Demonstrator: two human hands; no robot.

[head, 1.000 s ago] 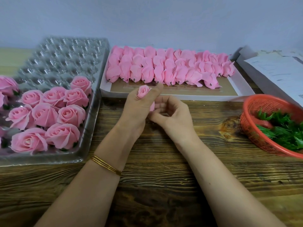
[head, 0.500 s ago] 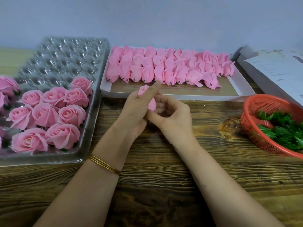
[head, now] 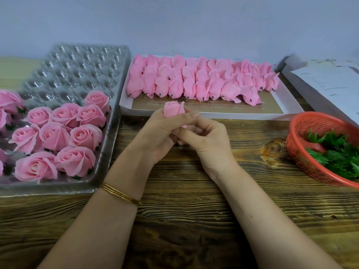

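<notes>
Lifted clear of the fingers (head: 191,114) again, the bud (head: 173,109) is gripped by the left hand (head: 161,133) and pinched at its base by the right hand (head: 206,140) above the table (head: 174,191), where petals could be crushed if too much squeeze is applied.

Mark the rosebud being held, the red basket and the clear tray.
rosebud (head: 173,109), head view, exposed outer petal.
red basket (head: 308,125), head view, inner mesh wall.
clear tray (head: 77,63), head view, empty back pocket.
</notes>
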